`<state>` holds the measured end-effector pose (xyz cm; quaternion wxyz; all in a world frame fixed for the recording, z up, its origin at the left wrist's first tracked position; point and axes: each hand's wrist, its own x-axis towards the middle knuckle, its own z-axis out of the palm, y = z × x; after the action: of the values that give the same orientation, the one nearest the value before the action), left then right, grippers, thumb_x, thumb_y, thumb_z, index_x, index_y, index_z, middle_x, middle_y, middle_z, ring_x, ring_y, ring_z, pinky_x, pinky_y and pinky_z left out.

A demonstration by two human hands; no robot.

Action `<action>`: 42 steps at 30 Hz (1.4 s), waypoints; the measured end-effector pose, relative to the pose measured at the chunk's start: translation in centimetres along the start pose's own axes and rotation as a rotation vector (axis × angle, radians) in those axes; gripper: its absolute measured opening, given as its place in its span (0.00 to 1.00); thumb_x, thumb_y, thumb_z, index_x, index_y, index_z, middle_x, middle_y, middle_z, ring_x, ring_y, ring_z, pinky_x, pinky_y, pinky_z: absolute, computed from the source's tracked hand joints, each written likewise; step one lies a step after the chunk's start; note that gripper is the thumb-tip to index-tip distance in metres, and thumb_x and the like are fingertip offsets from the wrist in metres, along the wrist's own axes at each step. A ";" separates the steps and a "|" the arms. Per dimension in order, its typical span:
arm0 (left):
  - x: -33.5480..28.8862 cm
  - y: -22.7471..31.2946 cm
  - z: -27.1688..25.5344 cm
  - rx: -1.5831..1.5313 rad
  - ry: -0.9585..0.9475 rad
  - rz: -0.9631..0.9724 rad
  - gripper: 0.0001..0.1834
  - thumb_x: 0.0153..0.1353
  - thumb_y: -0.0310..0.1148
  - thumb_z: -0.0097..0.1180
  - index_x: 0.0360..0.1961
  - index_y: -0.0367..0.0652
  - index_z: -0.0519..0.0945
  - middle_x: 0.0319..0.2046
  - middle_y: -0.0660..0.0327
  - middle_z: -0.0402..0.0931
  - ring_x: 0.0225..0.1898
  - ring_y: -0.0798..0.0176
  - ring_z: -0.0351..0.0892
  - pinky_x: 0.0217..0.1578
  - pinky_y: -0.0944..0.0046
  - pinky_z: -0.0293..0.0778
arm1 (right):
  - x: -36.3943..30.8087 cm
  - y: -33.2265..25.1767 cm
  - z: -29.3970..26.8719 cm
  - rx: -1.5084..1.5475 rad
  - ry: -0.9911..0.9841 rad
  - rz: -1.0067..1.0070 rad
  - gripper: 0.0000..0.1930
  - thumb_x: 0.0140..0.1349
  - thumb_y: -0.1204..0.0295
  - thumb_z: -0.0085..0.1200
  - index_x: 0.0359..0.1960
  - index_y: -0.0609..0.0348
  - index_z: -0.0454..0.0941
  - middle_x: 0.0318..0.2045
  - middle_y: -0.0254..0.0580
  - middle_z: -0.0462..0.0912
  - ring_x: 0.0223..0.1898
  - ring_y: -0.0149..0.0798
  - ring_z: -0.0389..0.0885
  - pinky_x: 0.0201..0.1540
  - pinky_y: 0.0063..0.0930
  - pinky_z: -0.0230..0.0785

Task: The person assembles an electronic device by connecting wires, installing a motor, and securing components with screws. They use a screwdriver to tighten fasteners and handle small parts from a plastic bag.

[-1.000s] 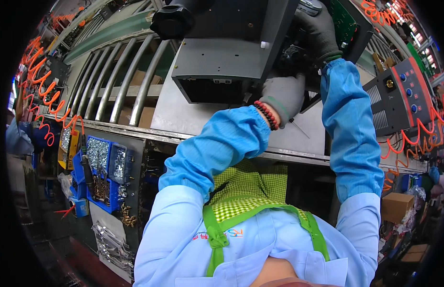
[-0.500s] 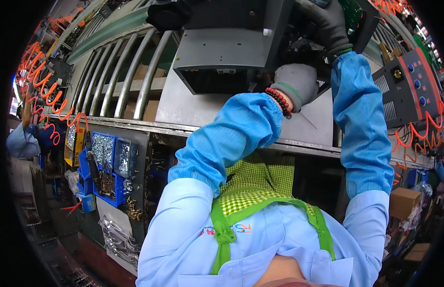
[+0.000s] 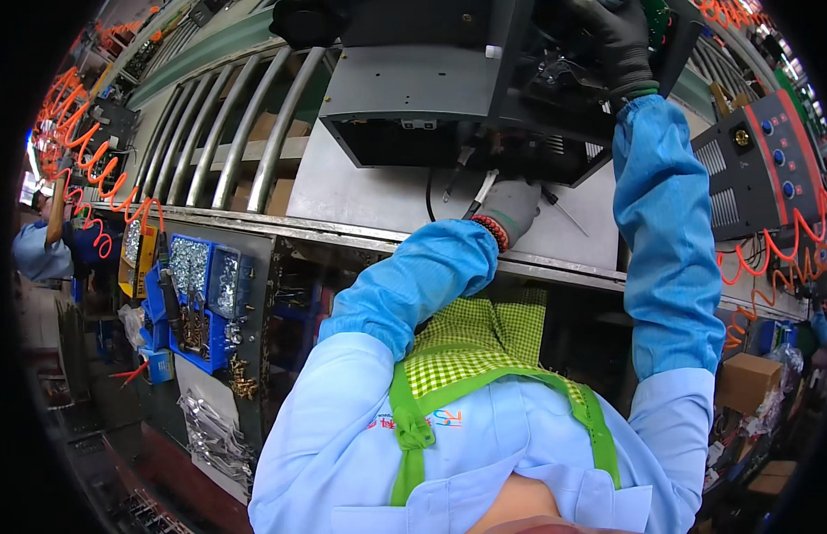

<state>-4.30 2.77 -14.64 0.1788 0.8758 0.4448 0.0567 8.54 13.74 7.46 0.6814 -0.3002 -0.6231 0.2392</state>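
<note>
A dark grey metal machine housing (image 3: 409, 82) stands on the worktop, its open side showing dark inner parts. My left hand (image 3: 513, 212), in a grey knit glove, is at the housing's near edge with its fingers curled. A silver-ended piece (image 3: 486, 189) shows beside it; what the fingers hold is hidden. To its right, a thin-shafted screwdriver (image 3: 567, 214) lies on the worktop. My right hand (image 3: 623, 44), gloved in dark grey, reaches to the housing's upper right with bent fingers. Its grip is cut off by the top edge. A green circuit board (image 3: 656, 20) is beside it.
Metal rollers (image 3: 240, 133) run left of the worktop (image 3: 329, 191). Blue bins (image 3: 200, 276) of small hardware stand at lower left. A control panel with blue knobs (image 3: 765, 151) is on the right. Orange coiled hoses (image 3: 89, 173) hang at left; a person (image 3: 44, 245) is beyond.
My left hand has drawn back toward me and slightly left, out of the housing, uncovering the silver-ended piece and a black cable. My right hand has stayed at the upper right with little movement.
</note>
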 end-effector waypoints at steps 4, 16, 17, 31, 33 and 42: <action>0.7 -0.4 1.2 0.065 -0.038 0.018 0.12 0.62 0.30 0.47 0.45 0.40 0.76 0.42 0.48 0.78 0.44 0.46 0.80 0.43 0.51 0.77 | -0.4 -0.2 0.6 0.022 0.031 0.029 0.32 0.44 0.70 0.74 0.52 0.59 0.73 0.45 0.34 0.80 0.45 0.29 0.77 0.51 0.26 0.70; -2.2 1.2 -10.3 -0.273 0.679 0.218 0.13 0.58 0.33 0.53 0.45 0.48 0.75 0.41 0.53 0.75 0.35 0.45 0.80 0.34 0.49 0.78 | -0.6 -0.5 0.1 0.001 -0.002 0.055 0.29 0.48 0.70 0.70 0.53 0.61 0.74 0.46 0.35 0.80 0.45 0.30 0.77 0.51 0.26 0.70; -1.8 0.4 -11.1 -0.203 0.717 0.187 0.14 0.58 0.34 0.56 0.46 0.49 0.75 0.41 0.54 0.76 0.35 0.46 0.80 0.34 0.51 0.78 | -0.3 -0.6 0.3 0.008 -0.012 0.040 0.29 0.49 0.70 0.69 0.53 0.61 0.74 0.46 0.34 0.80 0.45 0.30 0.77 0.51 0.25 0.70; -2.0 -0.4 -9.8 0.009 0.664 0.129 0.25 0.57 0.45 0.58 0.55 0.50 0.74 0.46 0.49 0.75 0.32 0.45 0.82 0.29 0.51 0.79 | 0.3 -0.5 0.1 -0.072 -0.023 -0.003 0.29 0.48 0.69 0.69 0.53 0.62 0.74 0.46 0.35 0.80 0.46 0.30 0.76 0.53 0.26 0.68; -2.3 -0.5 -9.8 0.036 0.595 0.130 0.31 0.58 0.52 0.56 0.59 0.48 0.71 0.48 0.46 0.72 0.34 0.44 0.82 0.32 0.50 0.79 | -0.1 -0.5 0.0 -0.049 -0.035 -0.001 0.29 0.48 0.69 0.69 0.54 0.62 0.74 0.47 0.35 0.80 0.47 0.30 0.76 0.54 0.26 0.68; -2.1 0.1 -12.0 0.024 0.331 0.054 0.33 0.58 0.57 0.55 0.61 0.55 0.69 0.49 0.46 0.71 0.39 0.43 0.81 0.37 0.48 0.78 | 0.1 -0.9 0.1 -0.071 -0.088 0.079 0.31 0.48 0.68 0.69 0.55 0.62 0.73 0.48 0.36 0.79 0.49 0.31 0.76 0.55 0.26 0.67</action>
<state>-8.58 4.16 -3.29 0.0908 0.8683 0.4450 0.1997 8.38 13.16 8.18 0.6322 -0.3377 -0.6484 0.2567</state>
